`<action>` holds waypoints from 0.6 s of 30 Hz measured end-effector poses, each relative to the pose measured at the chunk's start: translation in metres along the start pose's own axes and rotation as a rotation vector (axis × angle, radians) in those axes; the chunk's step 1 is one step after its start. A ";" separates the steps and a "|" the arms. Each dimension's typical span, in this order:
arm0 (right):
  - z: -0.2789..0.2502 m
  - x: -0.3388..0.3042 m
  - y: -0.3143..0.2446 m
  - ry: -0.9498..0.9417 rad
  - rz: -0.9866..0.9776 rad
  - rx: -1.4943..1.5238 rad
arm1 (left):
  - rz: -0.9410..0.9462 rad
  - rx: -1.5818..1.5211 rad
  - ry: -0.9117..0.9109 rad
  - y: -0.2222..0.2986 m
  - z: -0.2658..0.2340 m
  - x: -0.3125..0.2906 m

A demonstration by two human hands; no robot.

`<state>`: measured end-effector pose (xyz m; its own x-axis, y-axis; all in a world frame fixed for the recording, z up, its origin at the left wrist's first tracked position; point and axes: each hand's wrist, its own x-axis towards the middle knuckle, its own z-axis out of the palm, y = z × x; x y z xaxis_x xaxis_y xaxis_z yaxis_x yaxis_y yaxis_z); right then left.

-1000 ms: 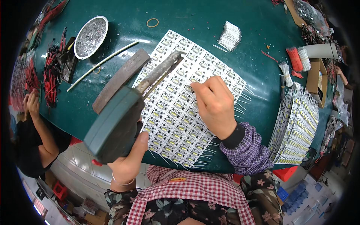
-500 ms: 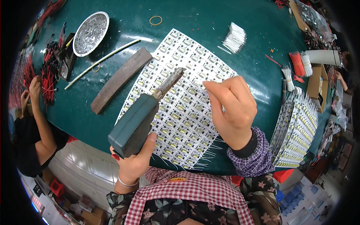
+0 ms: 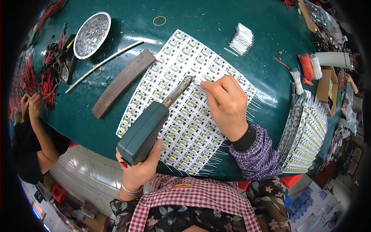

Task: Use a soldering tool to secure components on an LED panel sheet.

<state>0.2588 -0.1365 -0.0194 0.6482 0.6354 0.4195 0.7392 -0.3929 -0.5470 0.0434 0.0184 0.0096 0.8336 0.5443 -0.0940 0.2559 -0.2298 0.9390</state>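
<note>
My left hand (image 3: 141,170) is wrapped round a dark green soldering gun (image 3: 143,133). Its worn metal tip points up and right over a sheet of white LED circuit boards (image 3: 176,135). Just right of the tip, my right hand (image 3: 226,104) is pinched closed over the sheet. A thin white wire (image 3: 197,82) shows at its fingertips, close to the tip; most of it is hidden by the fingers. White wires lie across the sheet's lower rows, and their ends stick out past its right and lower edges.
A dark curved bar (image 3: 123,83), a pale stick (image 3: 104,63) and a bowl of metallic bits (image 3: 92,35) lie left. White wires (image 3: 242,39) are piled beyond the sheet. Stacked LED boards (image 3: 303,135) stand right. Another person's hands (image 3: 33,104) work at the far left.
My right hand has moved left to beside the soldering tip. The soldering gun has shifted slightly right and down. At the left, the other person's hands have come lower.
</note>
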 end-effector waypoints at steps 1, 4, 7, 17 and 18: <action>0.000 0.000 0.000 -0.004 0.002 -0.001 | -0.013 0.010 -0.014 0.000 -0.001 0.000; 0.000 0.001 0.002 -0.009 0.011 0.027 | -0.009 0.043 -0.008 0.005 0.000 0.001; 0.000 0.002 0.002 -0.014 0.010 0.024 | 0.036 0.059 0.064 0.014 0.008 0.010; -0.001 0.004 0.003 -0.040 0.009 0.010 | 0.036 0.116 0.030 0.019 0.008 0.013; -0.002 0.005 0.003 -0.041 0.016 0.012 | 0.001 0.090 0.030 0.019 0.007 0.013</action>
<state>0.2642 -0.1359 -0.0174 0.6516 0.6561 0.3808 0.7266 -0.3954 -0.5619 0.0628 0.0154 0.0242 0.8192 0.5676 -0.0817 0.2991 -0.3014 0.9053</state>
